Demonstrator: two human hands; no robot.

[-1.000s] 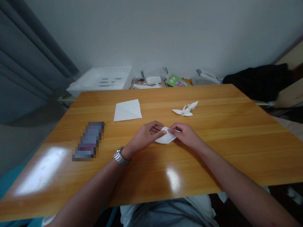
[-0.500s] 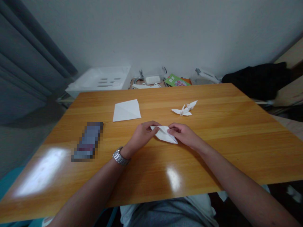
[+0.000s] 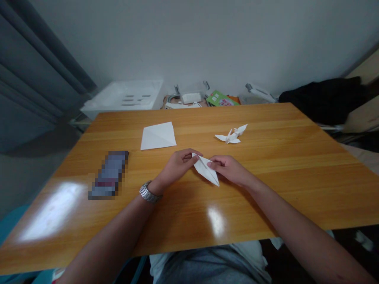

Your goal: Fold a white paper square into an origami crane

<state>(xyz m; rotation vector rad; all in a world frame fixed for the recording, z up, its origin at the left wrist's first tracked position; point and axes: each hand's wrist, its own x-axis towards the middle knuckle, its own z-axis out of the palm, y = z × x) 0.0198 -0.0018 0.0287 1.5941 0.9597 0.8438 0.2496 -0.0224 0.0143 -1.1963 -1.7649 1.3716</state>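
Observation:
A folded piece of white paper [image 3: 206, 170], long and pointed at its near end, is held between my two hands just above the table. My left hand [image 3: 181, 162], with a metal watch on its wrist, pinches the upper left end with the thumb on top. My right hand [image 3: 227, 168] grips the right edge, thumb on the upper face; its other fingers are partly hidden behind the paper. Beyond my hands lie a flat white paper sheet [image 3: 158, 136] with crease lines, at the left, and white folded paper cranes [image 3: 231, 137], at the right.
A blurred-out phone [image 3: 110, 173] lies left of my left arm on the wooden table [image 3: 296, 177]. Behind the far edge stand a white tray [image 3: 124, 96], a green booklet [image 3: 221, 98] and assorted items. Dark cloth [image 3: 322, 98] is heaped at the far right.
The folded paper has turned, its near point swinging down and slightly left, so that it slants more steeply. Both hands keep hold of it. The view has shifted slightly.

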